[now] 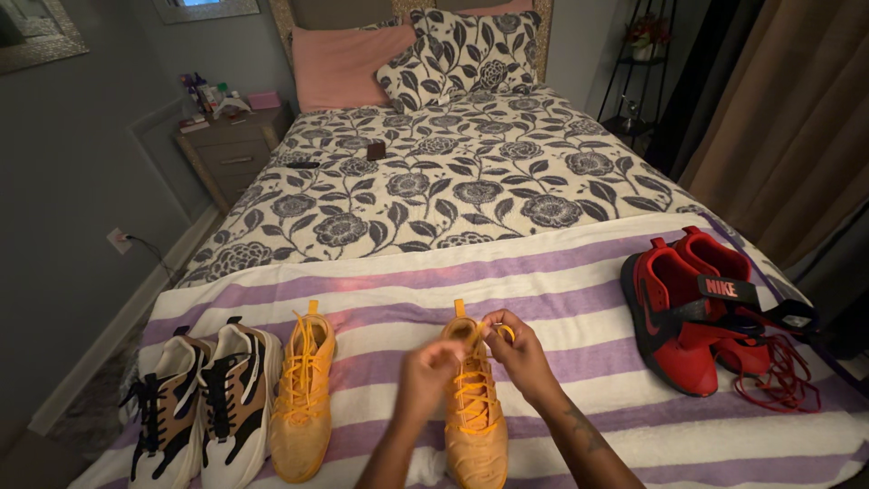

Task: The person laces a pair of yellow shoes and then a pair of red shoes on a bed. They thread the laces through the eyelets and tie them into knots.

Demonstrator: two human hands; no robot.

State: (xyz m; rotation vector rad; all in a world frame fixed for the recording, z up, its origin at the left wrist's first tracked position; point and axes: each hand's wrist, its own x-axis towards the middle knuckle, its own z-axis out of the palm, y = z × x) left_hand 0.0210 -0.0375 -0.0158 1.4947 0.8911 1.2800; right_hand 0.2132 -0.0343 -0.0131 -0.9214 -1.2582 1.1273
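Observation:
An orange sneaker lies on a purple-and-white striped towel at the foot of the bed. My left hand and my right hand meet over the top of this shoe, each pinching an orange lace near the tongue. Its mate, a second orange sneaker, rests to the left, untouched and laced.
A pair of white, brown and black sneakers sits at far left. Red high-top shoes with loose red laces lie at right. Beyond is a floral bedspread with pillows, a nightstand at left and curtains at right.

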